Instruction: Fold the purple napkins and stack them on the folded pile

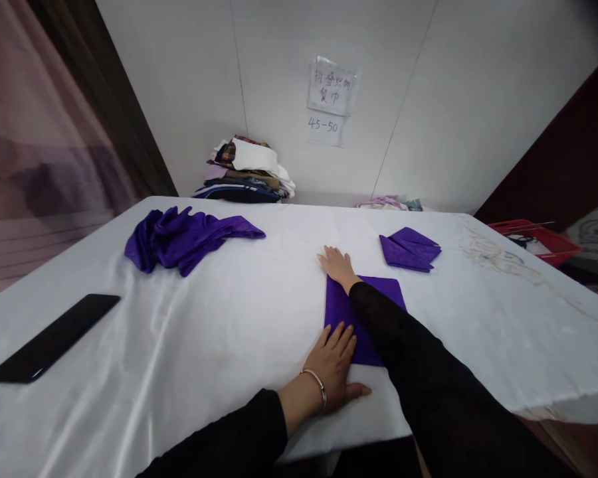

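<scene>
A purple napkin (pixel 381 292), folded into a flat square, lies on the white tablecloth (pixel 219 318) in front of me. My left hand (pixel 331 362) rests flat on its near left corner, fingers stretched out, a silver bracelet at the wrist. At the far left corner my right hand (pixel 337 264) lies with fingers spread, palm down, at the napkin's edge. My right forearm crosses over the square and hides part of it. Neither hand grips anything.
A folded purple napkin (pixel 409 249) sits at the back right. Crumpled purple cloths (pixel 179 240) lie at the back left, above a black tray-like slab (pixel 54 337). Stacked clothes (pixel 249 174) stand behind the table's far edge, and a red basket (pixel 541 242) is at the right.
</scene>
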`<state>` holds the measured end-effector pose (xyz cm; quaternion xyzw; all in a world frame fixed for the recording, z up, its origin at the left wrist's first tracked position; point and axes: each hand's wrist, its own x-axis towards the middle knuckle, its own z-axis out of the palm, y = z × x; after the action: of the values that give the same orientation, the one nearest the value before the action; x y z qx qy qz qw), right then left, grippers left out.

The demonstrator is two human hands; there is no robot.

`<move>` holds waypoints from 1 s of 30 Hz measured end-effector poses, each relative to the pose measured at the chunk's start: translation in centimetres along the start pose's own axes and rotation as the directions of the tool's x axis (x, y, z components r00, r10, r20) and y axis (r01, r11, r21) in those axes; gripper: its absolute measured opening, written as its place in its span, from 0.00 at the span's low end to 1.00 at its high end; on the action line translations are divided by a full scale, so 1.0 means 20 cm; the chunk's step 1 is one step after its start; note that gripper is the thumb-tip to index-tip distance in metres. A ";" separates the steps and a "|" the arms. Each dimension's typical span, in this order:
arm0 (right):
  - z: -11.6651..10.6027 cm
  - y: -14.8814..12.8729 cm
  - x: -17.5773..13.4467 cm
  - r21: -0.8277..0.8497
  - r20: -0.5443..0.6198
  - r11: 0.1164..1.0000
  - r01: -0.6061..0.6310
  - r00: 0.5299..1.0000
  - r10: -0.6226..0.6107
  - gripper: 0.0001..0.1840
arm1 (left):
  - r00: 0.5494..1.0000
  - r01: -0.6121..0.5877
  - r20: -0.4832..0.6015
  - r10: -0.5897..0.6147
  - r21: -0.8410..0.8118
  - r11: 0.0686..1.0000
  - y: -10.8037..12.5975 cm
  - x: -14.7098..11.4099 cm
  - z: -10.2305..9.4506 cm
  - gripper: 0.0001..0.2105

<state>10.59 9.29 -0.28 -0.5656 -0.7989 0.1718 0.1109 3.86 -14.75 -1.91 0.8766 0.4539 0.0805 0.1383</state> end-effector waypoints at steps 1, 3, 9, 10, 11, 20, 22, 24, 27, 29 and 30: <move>-0.02 0.00 -0.02 0.050 0.018 0.999 -0.007 1.000 0.006 0.36 | 1.000 -0.001 -0.008 0.001 0.002 1.000 0.00 0.00 0.00 0.44; -0.05 -0.02 -0.09 0.098 0.033 0.995 0.008 0.999 -0.012 0.37 | 1.000 -0.003 -0.023 0.003 -0.005 1.000 0.00 0.00 0.01 0.44; 0.03 -0.09 -0.46 -0.113 0.159 0.874 0.472 0.877 -0.453 0.38 | 1.000 0.009 0.015 -0.008 -0.041 0.999 0.01 0.00 -0.01 0.43; 0.05 -0.11 -0.49 -0.131 0.198 0.843 0.522 0.847 -0.494 0.39 | 1.000 0.011 0.022 -0.010 -0.043 0.999 0.01 0.00 -0.01 0.43; 0.06 -0.11 -0.49 -0.144 0.226 0.818 0.557 0.823 -0.521 0.39 | 0.999 0.013 0.031 -0.012 -0.043 0.999 0.01 0.01 -0.02 0.43; 0.05 -0.09 -0.17 -0.187 0.244 0.826 0.532 0.839 -0.486 0.39 | 1.000 0.019 0.000 -0.019 -0.016 1.000 0.01 0.00 0.00 0.43; 0.05 -0.08 -0.11 -0.188 0.232 0.853 0.486 0.866 -0.442 0.39 | 1.000 0.015 -0.004 -0.015 -0.015 1.000 0.01 0.00 0.01 0.44; 0.06 -0.07 -0.07 -0.185 0.204 0.883 0.431 0.896 -0.394 0.39 | 1.000 0.005 -0.008 -0.005 -0.004 1.000 0.00 0.00 0.02 0.44; 0.05 -0.08 -0.01 -0.135 0.157 0.927 0.349 0.932 -0.327 0.38 | 1.000 -0.006 -0.027 0.007 0.032 0.999 -0.01 0.00 0.03 0.44; 0.03 -0.09 0.00 -0.035 0.137 0.961 0.273 0.954 -0.266 0.38 | 0.999 -0.010 -0.043 0.012 0.049 0.999 -0.02 0.00 0.04 0.43; 0.01 -0.11 -0.02 0.030 0.117 0.971 0.236 0.964 -0.238 0.37 | 0.999 -0.011 -0.050 0.014 0.054 0.998 -0.02 0.00 0.04 0.43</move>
<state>8.77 8.32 0.35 -0.4535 -0.8647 0.1975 0.0869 3.83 -14.62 -2.75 0.8805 0.4537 0.0915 0.1027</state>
